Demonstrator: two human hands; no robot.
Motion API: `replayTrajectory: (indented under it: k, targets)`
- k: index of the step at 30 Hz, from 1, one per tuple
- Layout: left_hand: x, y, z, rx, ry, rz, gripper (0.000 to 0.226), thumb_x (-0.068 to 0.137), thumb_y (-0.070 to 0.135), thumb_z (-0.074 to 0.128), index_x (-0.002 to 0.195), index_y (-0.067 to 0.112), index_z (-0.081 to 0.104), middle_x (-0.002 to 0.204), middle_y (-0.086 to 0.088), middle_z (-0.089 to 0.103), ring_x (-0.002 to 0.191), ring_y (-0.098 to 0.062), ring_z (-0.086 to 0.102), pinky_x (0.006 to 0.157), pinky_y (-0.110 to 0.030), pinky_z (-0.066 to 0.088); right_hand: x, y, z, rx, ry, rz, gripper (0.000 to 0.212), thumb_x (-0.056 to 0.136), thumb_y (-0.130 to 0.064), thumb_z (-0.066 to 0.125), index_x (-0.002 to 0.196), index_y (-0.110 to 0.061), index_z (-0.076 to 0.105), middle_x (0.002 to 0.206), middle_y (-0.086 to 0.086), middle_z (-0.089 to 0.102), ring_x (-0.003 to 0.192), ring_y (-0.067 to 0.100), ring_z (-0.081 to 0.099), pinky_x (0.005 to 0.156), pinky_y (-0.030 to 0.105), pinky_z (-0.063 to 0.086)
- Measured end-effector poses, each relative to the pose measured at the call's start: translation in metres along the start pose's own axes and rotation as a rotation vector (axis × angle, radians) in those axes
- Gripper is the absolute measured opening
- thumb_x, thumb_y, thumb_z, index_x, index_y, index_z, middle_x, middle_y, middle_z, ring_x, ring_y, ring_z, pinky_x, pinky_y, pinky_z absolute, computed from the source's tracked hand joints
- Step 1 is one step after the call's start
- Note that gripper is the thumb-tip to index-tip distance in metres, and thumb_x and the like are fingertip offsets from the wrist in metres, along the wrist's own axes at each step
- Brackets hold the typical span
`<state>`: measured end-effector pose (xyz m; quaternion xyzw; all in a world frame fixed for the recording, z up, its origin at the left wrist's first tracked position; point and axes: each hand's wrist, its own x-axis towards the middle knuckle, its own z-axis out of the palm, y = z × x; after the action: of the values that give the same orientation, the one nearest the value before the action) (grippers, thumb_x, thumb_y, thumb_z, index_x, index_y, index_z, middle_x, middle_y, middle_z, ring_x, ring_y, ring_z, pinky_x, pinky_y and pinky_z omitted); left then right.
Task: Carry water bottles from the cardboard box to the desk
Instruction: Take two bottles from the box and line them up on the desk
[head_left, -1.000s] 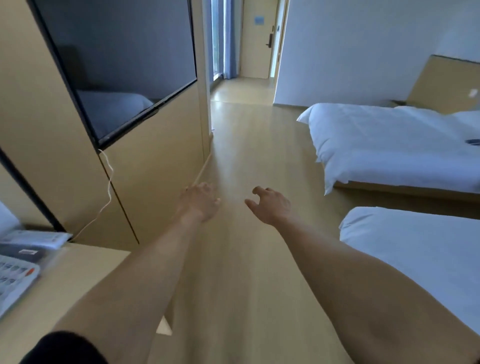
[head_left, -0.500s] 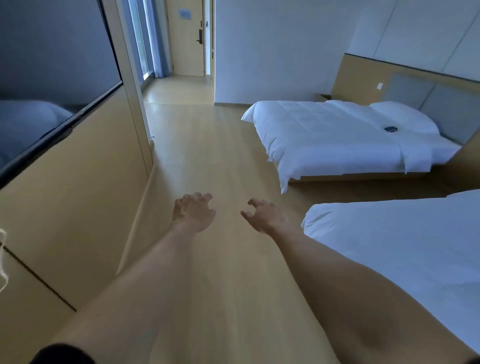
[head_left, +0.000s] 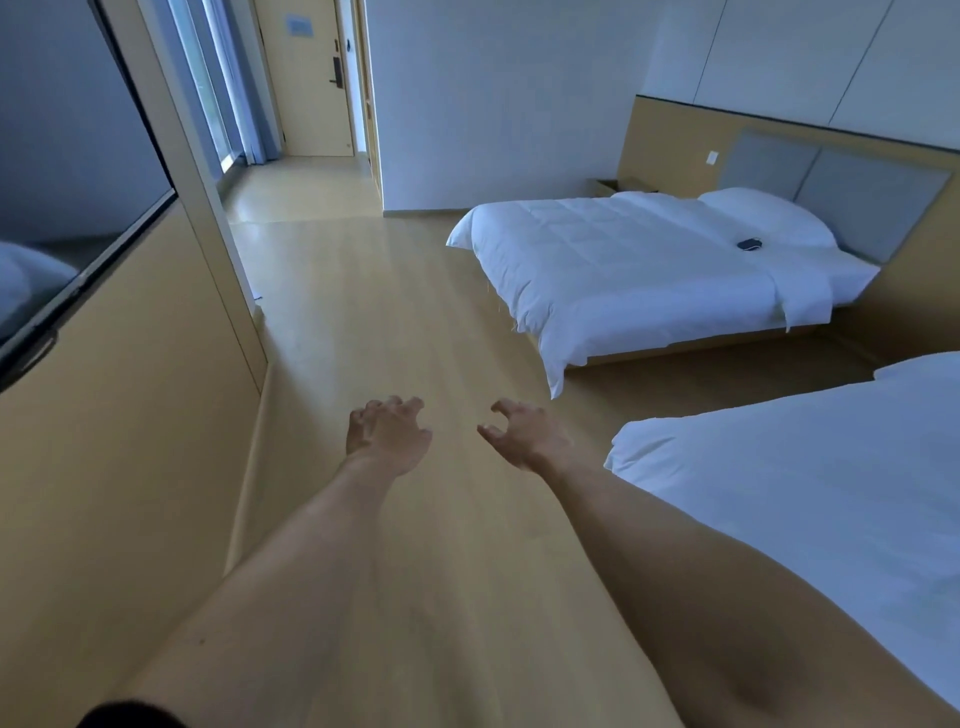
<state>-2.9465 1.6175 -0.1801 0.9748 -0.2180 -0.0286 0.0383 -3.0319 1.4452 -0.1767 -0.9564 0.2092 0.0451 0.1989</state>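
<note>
Both my arms reach forward over a wooden floor (head_left: 374, 322). My left hand (head_left: 387, 434) hangs with loosely curled fingers and holds nothing. My right hand (head_left: 524, 434) is a little to its right, fingers also loosely curled and empty. No water bottle, cardboard box or desk shows in this view.
A wall-mounted TV (head_left: 67, 171) sits on the tan panel wall at left. A white bed (head_left: 649, 270) with a small dark object (head_left: 749, 243) stands ahead right; a second white bed (head_left: 810, 488) is close on my right. A corridor leads to a door (head_left: 311, 78).
The view has swung right and moved along the wall: the desk corner with the phone has left the frame and the beds show more fully. Both hands stay out in front, empty.
</note>
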Motion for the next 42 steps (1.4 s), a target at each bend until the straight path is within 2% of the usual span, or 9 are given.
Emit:
replayTrajectory:
  k: [10,16,24,34,42]
  targets:
    - [0.132,0.004,0.008,-0.010,-0.044,-0.048,0.049,0.098,0.046,0.047,0.144,0.031,0.046,0.143,-0.004,0.052,0.132,-0.029,0.047,0.109,-0.038,0.034,0.137,0.010,-0.008,0.011,-0.025,-0.022,0.055,0.099,-0.056,0.044,0.145,-0.027,0.043,0.146,0.006,0.049,0.131,0.026,0.050,0.106,0.042,0.043]
    - [0.241,0.022,-0.005,-0.055,-0.029,-0.115,0.047,0.100,0.045,0.047,0.144,0.032,0.046,0.143,-0.004,0.051,0.132,-0.027,0.045,0.110,-0.036,0.032,0.250,0.026,-0.044,0.024,-0.034,-0.051,0.054,0.098,-0.055,0.046,0.144,-0.027,0.046,0.145,0.001,0.053,0.131,0.023,0.051,0.106,0.040,0.044]
    - [0.361,0.031,-0.011,-0.108,-0.033,-0.182,0.046,0.100,0.046,0.046,0.144,0.032,0.047,0.144,-0.004,0.051,0.134,-0.028,0.044,0.110,-0.039,0.030,0.381,0.029,-0.079,0.016,-0.080,-0.103,0.055,0.097,-0.054,0.046,0.144,-0.025,0.046,0.146,0.003,0.052,0.131,0.024,0.050,0.107,0.040,0.043]
    - [0.511,-0.003,-0.002,-0.133,-0.041,-0.215,0.046,0.100,0.047,0.046,0.144,0.032,0.047,0.142,-0.004,0.052,0.133,-0.028,0.044,0.110,-0.038,0.028,0.530,0.005,-0.085,0.001,-0.087,-0.096,0.055,0.096,-0.054,0.050,0.143,-0.025,0.048,0.145,0.003,0.054,0.129,0.023,0.052,0.105,0.039,0.044]
    - [0.683,-0.060,-0.010,-0.146,-0.062,-0.153,0.047,0.100,0.047,0.045,0.145,0.030,0.046,0.144,-0.005,0.051,0.134,-0.030,0.044,0.111,-0.040,0.030,0.686,-0.053,-0.093,-0.026,-0.072,-0.047,0.054,0.096,-0.054,0.050,0.142,-0.025,0.048,0.144,0.003,0.053,0.129,0.023,0.052,0.106,0.038,0.042]
